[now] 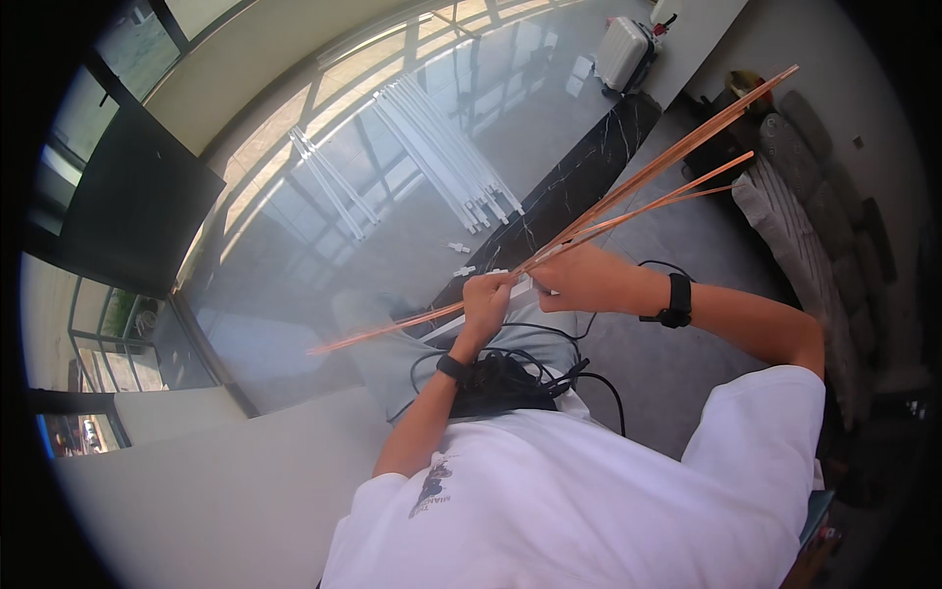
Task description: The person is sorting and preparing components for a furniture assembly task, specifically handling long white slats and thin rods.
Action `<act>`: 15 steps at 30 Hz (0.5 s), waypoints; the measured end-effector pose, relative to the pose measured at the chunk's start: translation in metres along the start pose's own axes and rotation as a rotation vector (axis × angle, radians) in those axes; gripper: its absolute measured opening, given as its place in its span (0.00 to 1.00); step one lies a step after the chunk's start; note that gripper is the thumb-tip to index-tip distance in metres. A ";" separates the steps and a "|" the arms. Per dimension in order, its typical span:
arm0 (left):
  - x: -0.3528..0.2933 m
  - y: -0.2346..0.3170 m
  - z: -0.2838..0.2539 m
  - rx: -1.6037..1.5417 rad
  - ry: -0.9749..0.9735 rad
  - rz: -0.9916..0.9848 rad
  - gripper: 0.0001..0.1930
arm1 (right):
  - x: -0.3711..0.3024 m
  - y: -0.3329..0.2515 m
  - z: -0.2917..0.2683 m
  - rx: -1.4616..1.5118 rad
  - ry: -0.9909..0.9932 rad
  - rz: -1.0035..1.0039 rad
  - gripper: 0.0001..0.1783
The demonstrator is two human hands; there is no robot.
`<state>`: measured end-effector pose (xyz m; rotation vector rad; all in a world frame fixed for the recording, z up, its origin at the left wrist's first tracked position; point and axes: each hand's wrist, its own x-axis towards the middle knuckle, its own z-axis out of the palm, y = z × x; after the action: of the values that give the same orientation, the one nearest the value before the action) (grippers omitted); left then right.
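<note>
A bundle of long, thin copper-coloured strips (667,157) runs slantwise across my lap. It fans out towards the far right, and a thinner part (392,327) reaches out to the left. My left hand (486,306) is closed around the strips near the middle. Close beside it, my right hand (579,279) grips the same bundle, its fingers bent around it. The exact spot where the fingertips meet the strips is partly hidden. Below my hands, a white bar (522,294) shows near my lap.
Several long white bars (442,152) lie on the glossy floor ahead, with thinner ones (332,182) to their left. Small white fittings (461,270) lie nearby. Black cables (599,378) loop over my lap. A white suitcase (625,54) stands far right, and grey cushions (805,206) line the right side.
</note>
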<state>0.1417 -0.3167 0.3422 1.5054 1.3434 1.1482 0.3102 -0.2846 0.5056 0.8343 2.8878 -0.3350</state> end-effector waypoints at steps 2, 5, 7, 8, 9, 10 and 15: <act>-0.002 -0.002 0.003 0.002 0.005 -0.004 0.14 | -0.004 -0.001 0.009 0.011 0.129 -0.049 0.10; -0.003 -0.007 0.003 0.012 0.053 0.094 0.13 | -0.011 0.001 0.004 0.127 0.085 0.000 0.14; -0.005 -0.012 0.005 0.009 0.077 0.120 0.13 | -0.013 -0.002 0.008 0.196 0.094 0.035 0.15; 0.000 -0.005 0.005 0.004 0.107 0.153 0.13 | -0.013 -0.003 0.013 0.198 0.098 0.092 0.15; 0.001 0.002 0.004 0.002 0.104 0.159 0.13 | -0.014 -0.002 0.015 0.201 0.103 0.149 0.15; 0.001 0.009 0.001 0.053 0.062 0.130 0.15 | -0.017 0.000 0.016 0.198 0.106 0.154 0.15; 0.010 0.016 -0.009 0.021 0.008 0.121 0.22 | -0.026 0.004 0.004 0.023 0.140 -0.087 0.08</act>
<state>0.1381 -0.3090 0.3611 1.6173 1.2884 1.2192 0.3341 -0.2957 0.5059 0.7663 3.0619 -0.3316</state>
